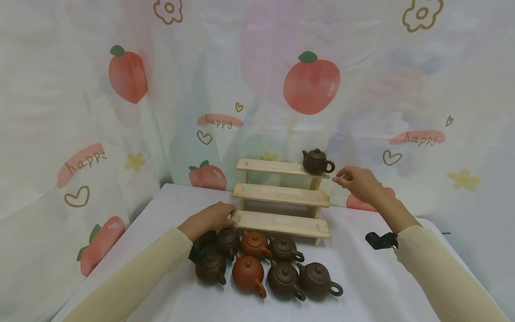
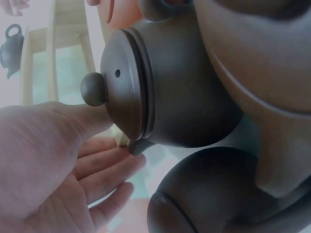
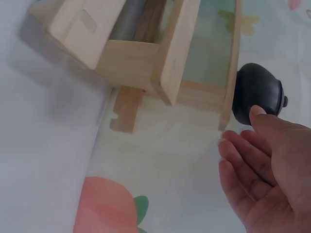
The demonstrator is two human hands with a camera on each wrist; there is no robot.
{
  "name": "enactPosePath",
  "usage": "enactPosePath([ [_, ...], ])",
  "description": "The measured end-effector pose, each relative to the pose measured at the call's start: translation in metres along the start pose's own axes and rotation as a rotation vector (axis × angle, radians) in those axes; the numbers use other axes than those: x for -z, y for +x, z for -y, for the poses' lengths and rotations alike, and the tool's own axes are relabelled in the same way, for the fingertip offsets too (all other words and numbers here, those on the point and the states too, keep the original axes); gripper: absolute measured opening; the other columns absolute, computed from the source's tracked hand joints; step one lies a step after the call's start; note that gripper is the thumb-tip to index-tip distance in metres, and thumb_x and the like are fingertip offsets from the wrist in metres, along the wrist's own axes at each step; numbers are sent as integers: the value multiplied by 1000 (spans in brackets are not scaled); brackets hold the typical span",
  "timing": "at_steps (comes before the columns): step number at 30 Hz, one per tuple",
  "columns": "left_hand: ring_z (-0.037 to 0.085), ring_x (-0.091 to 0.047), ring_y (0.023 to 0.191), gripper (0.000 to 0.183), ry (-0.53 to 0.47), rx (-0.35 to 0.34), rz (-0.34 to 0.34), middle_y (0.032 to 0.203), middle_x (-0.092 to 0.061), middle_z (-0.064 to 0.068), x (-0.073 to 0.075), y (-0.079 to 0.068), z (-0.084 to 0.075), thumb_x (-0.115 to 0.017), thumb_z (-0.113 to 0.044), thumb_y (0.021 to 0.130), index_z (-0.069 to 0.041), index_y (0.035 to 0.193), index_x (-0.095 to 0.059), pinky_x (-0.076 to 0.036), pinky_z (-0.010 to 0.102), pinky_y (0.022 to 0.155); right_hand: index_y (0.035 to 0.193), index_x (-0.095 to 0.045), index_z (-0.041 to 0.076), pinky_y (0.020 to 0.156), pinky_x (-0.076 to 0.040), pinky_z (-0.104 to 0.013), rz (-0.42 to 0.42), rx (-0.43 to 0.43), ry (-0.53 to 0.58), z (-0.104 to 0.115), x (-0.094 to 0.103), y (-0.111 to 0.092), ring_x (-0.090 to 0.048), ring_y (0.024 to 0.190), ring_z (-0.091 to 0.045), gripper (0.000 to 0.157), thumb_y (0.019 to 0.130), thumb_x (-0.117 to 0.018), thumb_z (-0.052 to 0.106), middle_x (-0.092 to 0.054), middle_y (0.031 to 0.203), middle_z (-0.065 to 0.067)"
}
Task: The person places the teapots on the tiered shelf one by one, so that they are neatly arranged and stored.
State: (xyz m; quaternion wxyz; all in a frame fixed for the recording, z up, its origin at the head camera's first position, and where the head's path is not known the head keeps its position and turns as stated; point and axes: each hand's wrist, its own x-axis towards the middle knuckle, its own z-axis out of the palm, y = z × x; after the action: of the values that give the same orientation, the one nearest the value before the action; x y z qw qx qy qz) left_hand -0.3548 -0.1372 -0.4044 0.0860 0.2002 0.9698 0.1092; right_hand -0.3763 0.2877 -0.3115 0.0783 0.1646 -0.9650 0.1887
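A three-step wooden stand (image 1: 281,194) stands on the white table. On the right end of its top step sits a dark brown teapot (image 1: 316,162), upright, handle towards the right. Just right of that handle is my right hand (image 1: 358,181), a small gap apart, its fingers loosely bent around nothing. My left hand (image 1: 213,219) holds the left end of the bottom step between thumb and fingers; in the left wrist view a dark teapot (image 2: 180,82) hides the thumb tip. Several teapots stand close before the stand, including a reddish-brown teapot (image 1: 247,270).
Another dark teapot (image 1: 318,279) is at the right of the front group. Behind the stand hangs a printed cloth (image 1: 370,80) with fruit pictures. White tabletop (image 1: 362,286) stretches to the right of the teapots.
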Motion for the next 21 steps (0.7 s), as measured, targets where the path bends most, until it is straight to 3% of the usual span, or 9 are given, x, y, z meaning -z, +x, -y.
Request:
enactPosePath([
  [16, 19, -57, 87, 38, -6, -20, -17, 98, -69, 5, -1, -1, 2, -81, -30, 95, -6, 120, -68, -50, 41, 86, 106, -75, 13, 77, -57, -34, 53, 156, 93, 9, -53, -77, -68, 88, -12, 17, 102, -72, 29, -72, 91, 8],
  [21, 19, -58, 90, 40, -8, -7, -20, 104, -71, 7, -1, -1, 2, -81, -30, 95, -6, 122, -68, -51, 42, 89, 108, -73, 18, 77, -56, -29, 150, 142, 156, 21, -69, -107, -65, 87, -6, 21, 104, -69, 37, -72, 95, 7],
])
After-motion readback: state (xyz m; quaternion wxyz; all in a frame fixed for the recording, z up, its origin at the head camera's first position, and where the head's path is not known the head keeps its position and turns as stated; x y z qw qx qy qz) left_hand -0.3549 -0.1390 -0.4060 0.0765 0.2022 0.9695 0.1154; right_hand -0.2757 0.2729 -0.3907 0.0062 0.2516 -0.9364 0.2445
